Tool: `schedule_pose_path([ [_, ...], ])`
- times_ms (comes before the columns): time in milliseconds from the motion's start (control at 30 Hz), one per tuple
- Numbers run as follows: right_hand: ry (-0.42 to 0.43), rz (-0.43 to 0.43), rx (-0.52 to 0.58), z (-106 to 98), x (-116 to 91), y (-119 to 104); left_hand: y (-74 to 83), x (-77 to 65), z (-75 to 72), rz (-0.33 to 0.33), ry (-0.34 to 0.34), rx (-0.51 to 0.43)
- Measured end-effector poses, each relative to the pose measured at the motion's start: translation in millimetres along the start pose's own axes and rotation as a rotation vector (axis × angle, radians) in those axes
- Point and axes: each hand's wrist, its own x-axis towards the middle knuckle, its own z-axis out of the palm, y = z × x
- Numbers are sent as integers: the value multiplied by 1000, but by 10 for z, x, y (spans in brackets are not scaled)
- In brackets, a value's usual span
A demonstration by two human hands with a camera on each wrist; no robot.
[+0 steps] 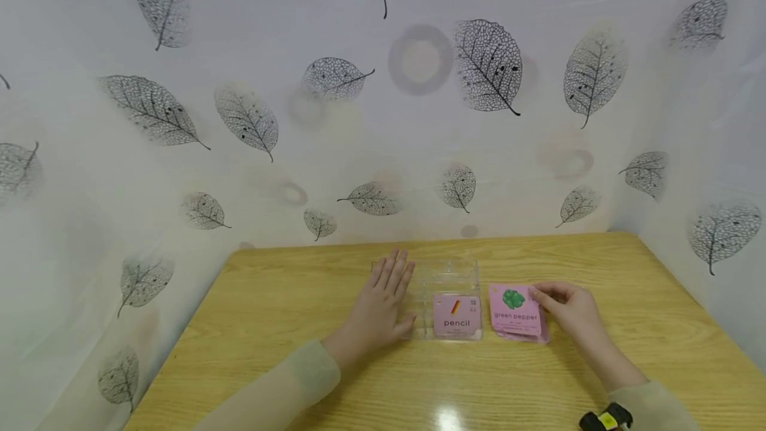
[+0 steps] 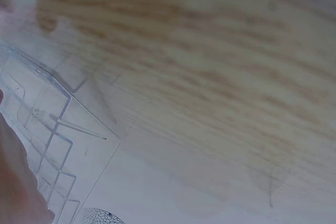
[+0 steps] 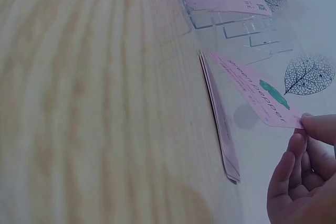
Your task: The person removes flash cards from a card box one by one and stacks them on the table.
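Card (image 1: 516,310), square, pink, thin, printed with a green pepper above its name. I observe the right hand (image 1: 571,314) pinching its edge; left hand (image 1: 382,308), fingers extended.

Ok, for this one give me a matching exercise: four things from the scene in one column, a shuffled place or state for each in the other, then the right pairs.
Column 1
1. green pepper card
2. pencil card
3. left hand
4. pile of pink cards

Column 2
A. in the clear rack
B. on the table, beneath a held card
C. pinched at a corner by the right hand
D. fingers straight, at the clear rack's left side

Right pairs: 1-C, 2-A, 3-D, 4-B
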Motion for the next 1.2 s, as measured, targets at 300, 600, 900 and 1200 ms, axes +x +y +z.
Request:
schedule_pose_path([
  [300,0,19,-51,-10,19,17,7,-7,13,0,13,-12],
  [600,23,22,-127,0,68,74,14,-11,30,2,20,-25],
  [900,43,-2,-157,15,76,110,15,-9,14,5,3,-51],
  [1200,55,-20,-195,12,92,128,-2,5,-13,0,8,-14],
])
